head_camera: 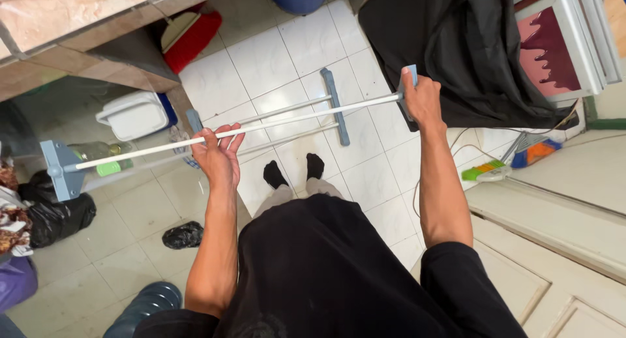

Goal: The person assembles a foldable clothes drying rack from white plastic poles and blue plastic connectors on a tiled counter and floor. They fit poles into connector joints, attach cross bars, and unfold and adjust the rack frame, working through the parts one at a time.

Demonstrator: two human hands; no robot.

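Note:
I hold a long white rod with grey-blue end brackets level in front of me. My left hand cups the rod from below near its middle-left, fingers partly spread around it. My right hand grips the rod's right end at its grey-blue bracket. The left bracket hangs free. A second frame of white rods with a grey-blue crossbar lies on the white tiled floor below, just beyond my feet in black socks.
A black cloth drapes at upper right beside a white-framed pink panel. A power strip and cables lie at right. A white lidded box, black bags, a red dustpan and a blue water jug stand at left.

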